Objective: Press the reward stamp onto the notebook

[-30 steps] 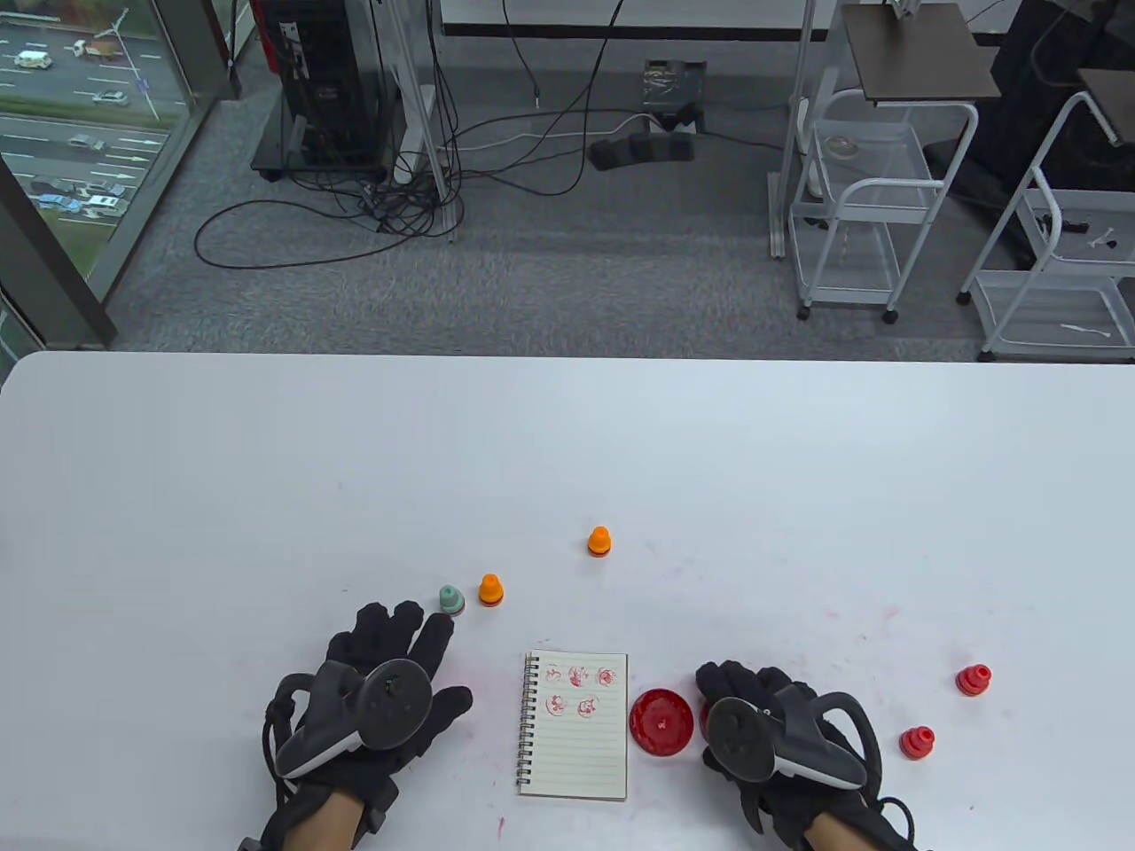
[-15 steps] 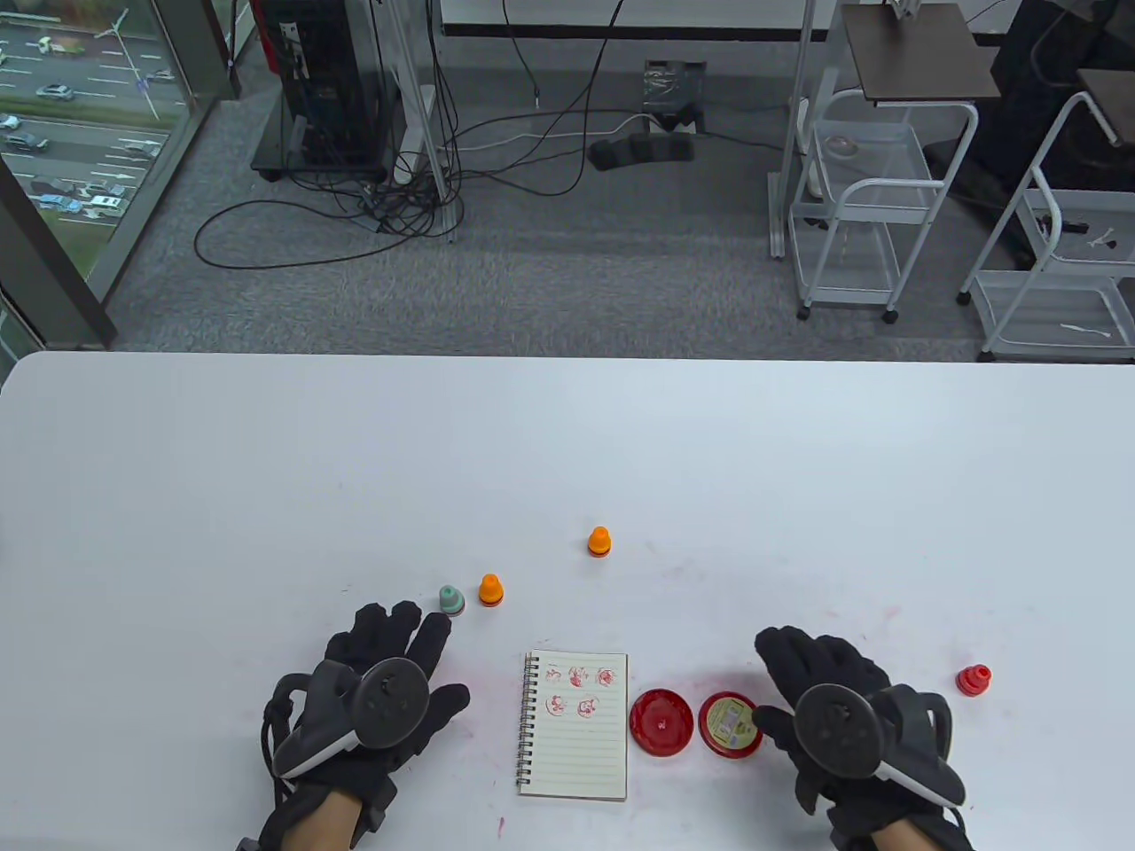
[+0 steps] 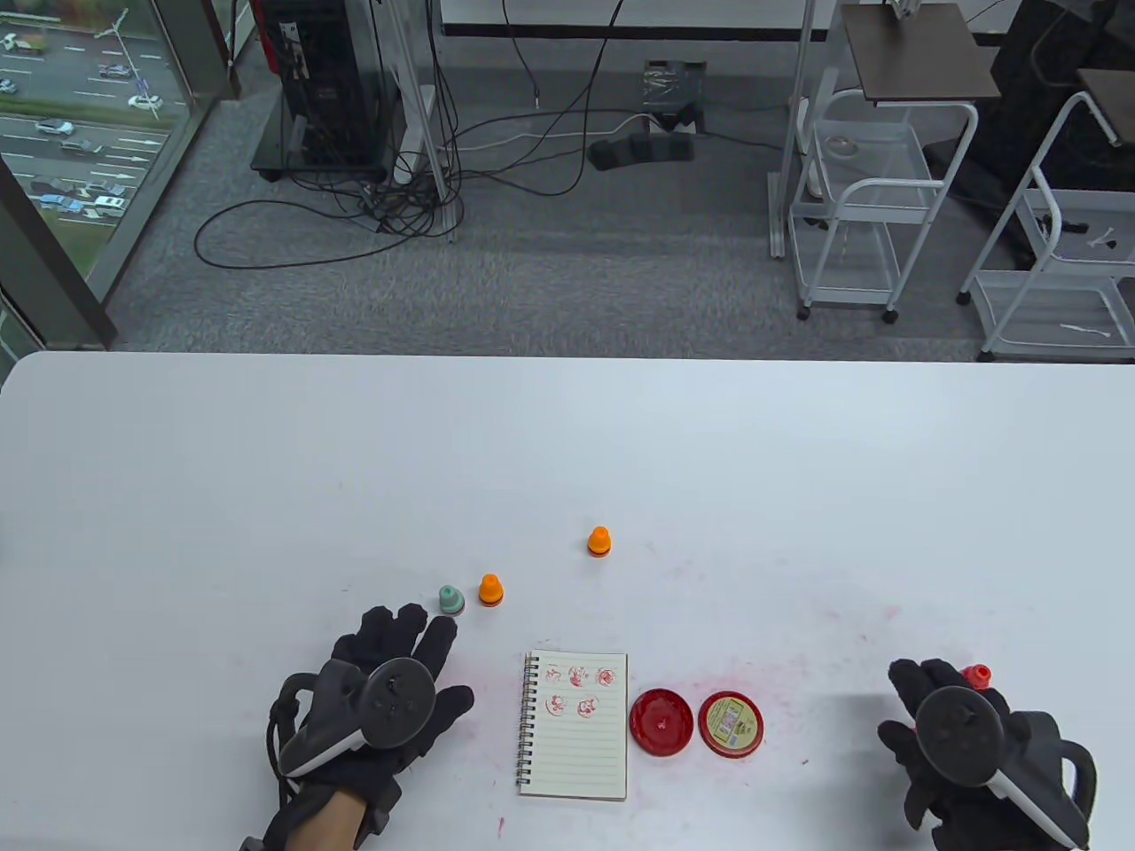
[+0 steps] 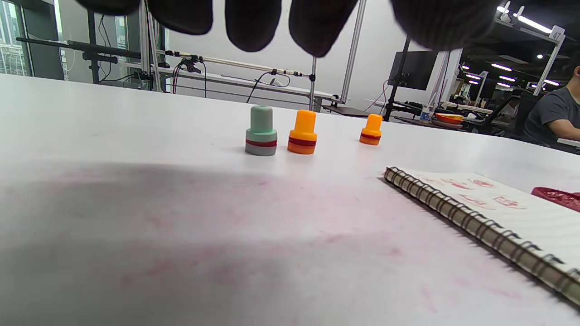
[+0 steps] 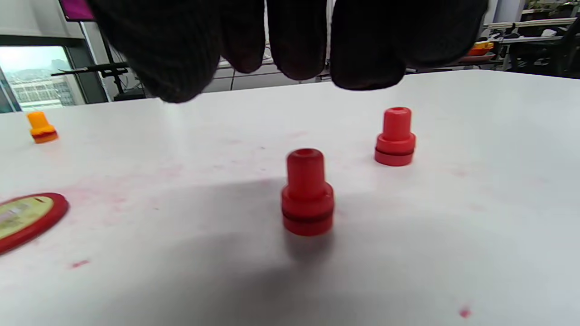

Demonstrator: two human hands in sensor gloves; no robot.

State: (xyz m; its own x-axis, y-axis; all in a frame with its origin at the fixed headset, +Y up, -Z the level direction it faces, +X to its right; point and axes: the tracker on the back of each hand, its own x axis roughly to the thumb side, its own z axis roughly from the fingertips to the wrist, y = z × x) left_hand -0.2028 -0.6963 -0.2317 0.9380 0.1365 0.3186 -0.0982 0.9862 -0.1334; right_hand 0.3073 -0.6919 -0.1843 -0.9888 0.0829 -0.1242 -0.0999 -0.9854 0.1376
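Observation:
The spiral notebook (image 3: pixel 576 722) lies open near the front edge, with several red stamp marks on its top lines; it also shows in the left wrist view (image 4: pixel 489 213). My right hand (image 3: pixel 904 705) hovers open over a red stamp (image 5: pixel 307 194), its fingers (image 5: pixel 294 40) spread above it without touching. The table view hides that stamp under the hand. A second red stamp (image 3: pixel 978 675) stands just beyond it. My left hand (image 3: pixel 430 660) rests flat and open on the table, left of the notebook, holding nothing.
A red ink pad (image 3: pixel 661 721) and its labelled lid (image 3: pixel 731 723) lie just right of the notebook. A green stamp (image 3: pixel 451 599) and an orange stamp (image 3: pixel 490 589) stand beyond my left hand. Another orange stamp (image 3: pixel 599 541) stands farther back. Red ink smears mark the table.
My right hand has moved right, from the ink pad lid to above the near red stamp. The lid is now uncovered. My left hand has barely moved.

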